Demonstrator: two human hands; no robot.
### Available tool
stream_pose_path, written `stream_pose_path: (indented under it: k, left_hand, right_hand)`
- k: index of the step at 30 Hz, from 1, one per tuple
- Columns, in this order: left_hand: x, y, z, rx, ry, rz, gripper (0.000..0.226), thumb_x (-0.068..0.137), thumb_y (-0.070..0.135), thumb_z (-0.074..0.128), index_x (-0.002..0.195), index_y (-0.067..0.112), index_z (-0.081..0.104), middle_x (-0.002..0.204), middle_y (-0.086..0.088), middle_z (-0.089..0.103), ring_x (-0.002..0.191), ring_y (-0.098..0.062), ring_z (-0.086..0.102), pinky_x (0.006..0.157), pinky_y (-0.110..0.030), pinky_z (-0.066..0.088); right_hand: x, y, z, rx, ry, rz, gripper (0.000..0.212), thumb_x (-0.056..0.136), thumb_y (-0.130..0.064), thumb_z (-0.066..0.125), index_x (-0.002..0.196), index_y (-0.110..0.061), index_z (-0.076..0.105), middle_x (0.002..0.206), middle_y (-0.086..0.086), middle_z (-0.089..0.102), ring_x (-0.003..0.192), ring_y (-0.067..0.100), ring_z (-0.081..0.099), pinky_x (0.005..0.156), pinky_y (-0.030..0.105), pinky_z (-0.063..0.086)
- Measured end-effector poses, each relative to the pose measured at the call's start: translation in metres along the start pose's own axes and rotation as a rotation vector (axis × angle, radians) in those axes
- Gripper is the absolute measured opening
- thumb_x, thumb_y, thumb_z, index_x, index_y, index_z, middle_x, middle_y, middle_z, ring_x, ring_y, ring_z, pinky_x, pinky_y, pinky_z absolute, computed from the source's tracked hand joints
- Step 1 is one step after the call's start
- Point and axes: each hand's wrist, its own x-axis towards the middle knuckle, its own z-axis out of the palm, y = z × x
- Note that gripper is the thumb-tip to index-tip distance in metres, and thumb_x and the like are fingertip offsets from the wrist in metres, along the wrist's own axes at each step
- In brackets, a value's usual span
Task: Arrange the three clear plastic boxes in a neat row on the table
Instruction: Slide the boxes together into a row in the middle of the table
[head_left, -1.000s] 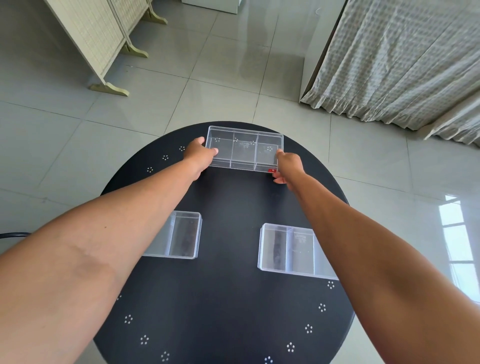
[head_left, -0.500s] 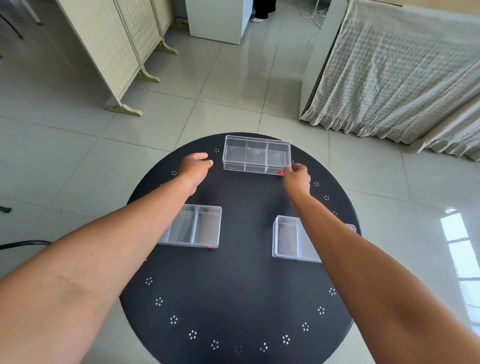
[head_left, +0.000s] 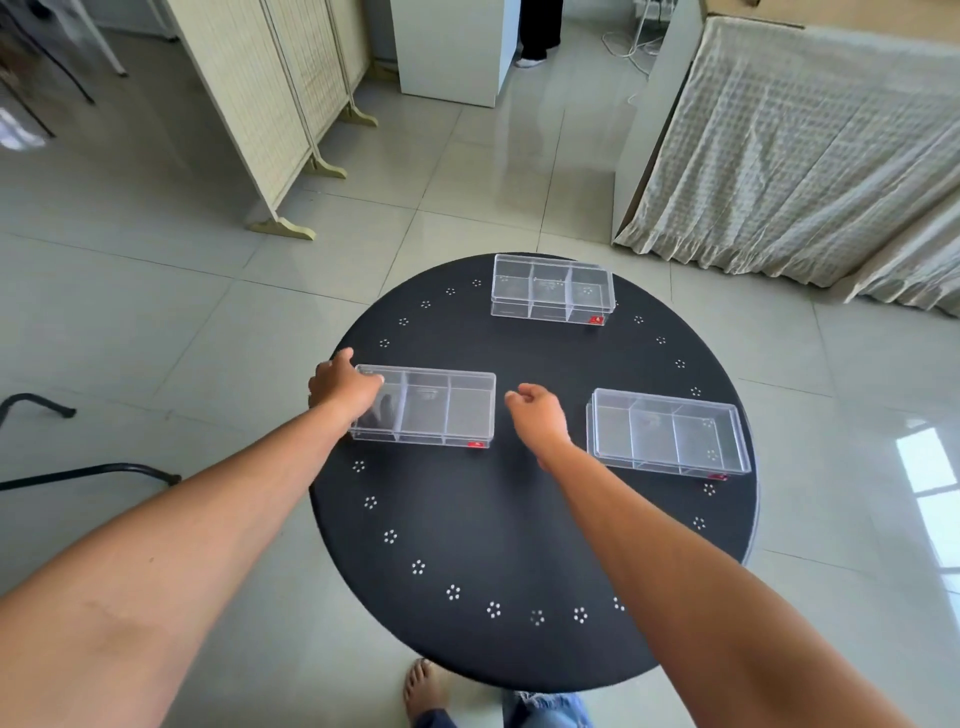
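Observation:
Three clear plastic boxes with inner dividers lie on a round black table (head_left: 519, 530). The far box (head_left: 551, 293) rests alone near the back edge. On the left, my left hand (head_left: 340, 387) holds the left end of the left box (head_left: 447, 410), with fingers showing through the plastic. My right hand (head_left: 537, 413) hovers just off that box's right end, fingers loosely curled and holding nothing. The right box (head_left: 670, 434) sits untouched by the table's right edge, slightly skewed.
A cream folding screen (head_left: 270, 104) stands at the back left and a white cabinet (head_left: 452, 47) behind it. Cloth-draped furniture (head_left: 805, 145) fills the back right. Black chair legs (head_left: 78, 470) lie at the left. My bare foot (head_left: 423, 691) is under the table's near edge.
Both hands have left the far box and drawn back toward me. My left hand now grips the left box, and my right hand has come beside its right end. The view has tilted up.

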Motion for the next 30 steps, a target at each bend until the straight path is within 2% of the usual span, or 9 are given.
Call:
stream_pose_path:
  k: [3,6,8,11,12,17,19,24,30]
  left_hand:
    - [-0.008,-0.019,0.003,-0.215,-0.13,-0.034,0.073,0.087,0.03,0.064,0.15,0.015,0.03,0.152,-0.009,0.04,0.134,-0.03,0.043,0.103,-0.034,0.036]
    - [-0.015,-0.032,0.007,-0.339,-0.195,-0.041,0.053,0.088,0.028,0.063,0.136,0.01,0.048,0.137,-0.008,0.055,0.121,-0.029,0.055,0.096,-0.032,0.041]
    - [-0.02,-0.037,0.01,-0.376,-0.224,-0.034,0.035,0.089,0.026,0.06,0.121,0.013,0.06,0.123,-0.009,0.065,0.11,-0.029,0.062,0.094,-0.037,0.047]
    - [-0.027,-0.042,0.012,-0.415,-0.241,-0.008,0.031,0.089,0.022,0.06,0.119,0.015,0.063,0.116,-0.007,0.069,0.107,-0.026,0.064,0.092,-0.035,0.048]
    - [-0.03,-0.043,0.012,-0.422,-0.243,0.0,0.031,0.09,0.021,0.06,0.119,0.015,0.064,0.116,-0.007,0.069,0.106,-0.025,0.064,0.092,-0.034,0.048]
    - [-0.046,-0.044,0.013,-0.438,-0.276,0.047,0.035,0.091,0.02,0.058,0.126,0.014,0.061,0.119,-0.004,0.068,0.111,-0.023,0.062,0.099,-0.036,0.046]
    - [-0.054,-0.043,0.014,-0.457,-0.281,0.065,0.035,0.092,0.021,0.058,0.126,0.015,0.06,0.119,-0.002,0.067,0.111,-0.022,0.062,0.096,-0.034,0.047]
    - [-0.082,-0.041,0.021,-0.479,-0.298,0.115,0.03,0.091,0.018,0.057,0.12,0.018,0.062,0.114,0.0,0.069,0.103,-0.019,0.065,0.086,-0.03,0.048]
    - [-0.117,-0.043,0.039,-0.468,-0.394,0.137,0.033,0.091,0.015,0.055,0.123,0.016,0.061,0.121,-0.002,0.068,0.11,-0.021,0.064,0.101,-0.039,0.047]
  right_hand:
    - [-0.011,0.005,0.015,-0.029,-0.067,0.007,0.063,0.1,-0.034,0.051,0.158,-0.013,0.037,0.157,0.007,0.048,0.143,0.025,0.049,0.116,0.035,0.037]
    - [-0.02,0.009,0.024,-0.013,-0.148,0.027,0.068,0.102,-0.036,0.048,0.162,-0.011,0.026,0.16,0.006,0.043,0.147,0.026,0.043,0.115,0.035,0.035]
    - [-0.025,0.011,0.029,0.018,-0.192,0.027,0.061,0.103,-0.035,0.047,0.157,-0.01,0.034,0.151,0.005,0.054,0.137,0.025,0.052,0.108,0.033,0.039]
    - [-0.032,0.013,0.03,0.069,-0.21,-0.01,0.043,0.103,-0.032,0.046,0.142,-0.015,0.052,0.134,0.002,0.065,0.107,0.017,0.062,0.095,0.03,0.044]
    - [-0.034,0.014,0.029,0.076,-0.204,-0.014,0.041,0.103,-0.032,0.045,0.139,-0.015,0.054,0.131,0.002,0.066,0.104,0.017,0.062,0.093,0.03,0.044]
    - [-0.045,0.025,0.02,0.075,-0.147,-0.029,0.038,0.102,-0.029,0.044,0.136,-0.017,0.056,0.129,0.003,0.067,0.118,0.024,0.065,0.102,0.036,0.048]
    - [-0.051,0.031,0.013,0.09,-0.12,-0.043,0.037,0.102,-0.027,0.043,0.135,-0.018,0.057,0.128,0.003,0.068,0.115,0.024,0.067,0.102,0.037,0.05]
    - [-0.074,0.051,-0.006,0.134,-0.029,-0.069,0.032,0.101,-0.019,0.041,0.126,-0.022,0.062,0.115,-0.002,0.07,0.091,0.015,0.068,0.078,0.027,0.048]
    - [-0.096,0.08,-0.027,0.16,0.081,-0.042,0.029,0.101,-0.014,0.042,0.117,-0.025,0.063,0.099,-0.006,0.068,0.075,0.001,0.062,0.067,0.017,0.045]
